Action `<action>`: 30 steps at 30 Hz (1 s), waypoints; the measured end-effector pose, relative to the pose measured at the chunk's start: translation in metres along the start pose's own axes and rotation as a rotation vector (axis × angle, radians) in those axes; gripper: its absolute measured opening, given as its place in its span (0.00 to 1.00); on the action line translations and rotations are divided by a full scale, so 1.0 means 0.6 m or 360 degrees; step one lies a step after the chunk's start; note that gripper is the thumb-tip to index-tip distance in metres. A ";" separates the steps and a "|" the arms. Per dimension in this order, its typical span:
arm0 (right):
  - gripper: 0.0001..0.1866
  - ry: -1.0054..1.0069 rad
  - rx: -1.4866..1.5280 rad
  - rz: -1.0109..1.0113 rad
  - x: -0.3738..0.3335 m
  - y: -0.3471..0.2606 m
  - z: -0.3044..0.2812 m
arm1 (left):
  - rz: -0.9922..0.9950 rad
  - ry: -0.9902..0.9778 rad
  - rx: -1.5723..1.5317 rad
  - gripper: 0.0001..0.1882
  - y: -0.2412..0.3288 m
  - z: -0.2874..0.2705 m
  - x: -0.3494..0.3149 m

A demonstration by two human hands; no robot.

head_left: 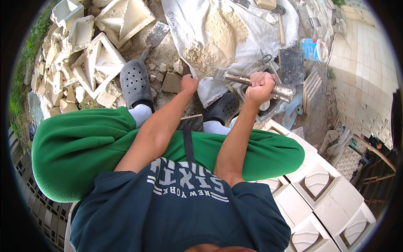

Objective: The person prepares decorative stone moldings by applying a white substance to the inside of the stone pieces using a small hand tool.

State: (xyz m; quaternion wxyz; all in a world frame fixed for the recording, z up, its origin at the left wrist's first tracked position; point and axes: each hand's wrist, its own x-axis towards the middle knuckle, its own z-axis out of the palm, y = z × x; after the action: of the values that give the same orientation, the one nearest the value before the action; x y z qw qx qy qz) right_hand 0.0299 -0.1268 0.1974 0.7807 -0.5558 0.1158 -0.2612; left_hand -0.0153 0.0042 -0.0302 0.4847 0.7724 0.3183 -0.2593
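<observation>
My right hand [261, 87] is closed around a thick, mortar-caked metal bar [282, 91] that runs from left to right above my right foot. My left hand [189, 83] is a fist low by the ground, at the edge of a white plastic sheet [184, 21]; what it grips is hidden under the fingers. A heap of pale sand [216, 40] lies on that sheet just beyond both hands. I sit with green trousers [79, 145] and dark perforated clogs [134, 82].
Broken pale moulded blocks [98, 59] are piled at the left. Whole white moulded blocks [319, 185] are stacked at the lower right. A dark flat trowel plate [291, 65], a small bucket [315, 49] and a wooden-handled tool [281, 29] lie beyond my right hand. A tiled wall [365, 63] stands at the right.
</observation>
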 end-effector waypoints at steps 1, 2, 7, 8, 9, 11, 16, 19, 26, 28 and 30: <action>0.14 0.0027 -0.0027 0.0004 0.000 -0.001 -0.004 | -0.0045 -0.0044 -0.0018 0.15 -0.005 0.001 0.003; 0.13 0.0054 -0.0130 0.0003 -0.002 0.003 -0.004 | -0.0086 -0.0094 -0.0036 0.16 -0.004 0.004 0.002; 0.12 -0.0058 -0.0244 -0.0026 -0.027 0.032 0.014 | -0.0025 -0.0146 -0.0083 0.16 -0.009 0.012 0.002; 0.12 -0.0096 -0.0224 0.0025 -0.030 0.038 0.021 | -0.0037 -0.0156 -0.0096 0.16 -0.007 0.013 0.002; 0.12 -0.0135 -0.0203 0.0075 -0.033 0.042 0.026 | -0.0037 -0.0150 -0.0094 0.16 -0.006 0.012 0.002; 0.10 -0.0231 -0.0198 0.0120 -0.040 0.049 0.036 | -0.0005 -0.0158 -0.0055 0.16 -0.003 0.006 0.001; 0.13 -0.0181 -0.0161 0.0128 -0.040 0.065 0.073 | 0.0021 -0.0057 -0.0119 0.15 0.010 -0.015 -0.004; 0.14 -0.0154 -0.0079 0.0179 -0.042 0.061 0.080 | 0.0030 0.0062 -0.0167 0.15 0.023 -0.025 -0.014; 0.12 -0.0416 0.0049 -0.0024 -0.035 -0.020 0.099 | 0.0144 0.0283 -0.0277 0.15 0.037 -0.035 -0.001; 0.12 -0.0453 0.0100 -0.0042 -0.035 -0.018 0.098 | 0.0088 0.0252 -0.0330 0.15 0.040 -0.035 -0.005; 0.12 -0.0212 -0.0187 0.0110 -0.048 0.015 0.096 | 0.0052 0.0219 -0.0381 0.15 0.044 -0.032 -0.005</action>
State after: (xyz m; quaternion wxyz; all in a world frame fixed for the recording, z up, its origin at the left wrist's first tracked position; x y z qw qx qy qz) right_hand 0.0358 -0.0625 0.2064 0.7613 -0.6123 0.0979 -0.1893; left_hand 0.0043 0.0125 -0.0048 0.5546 0.7300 0.3670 -0.1580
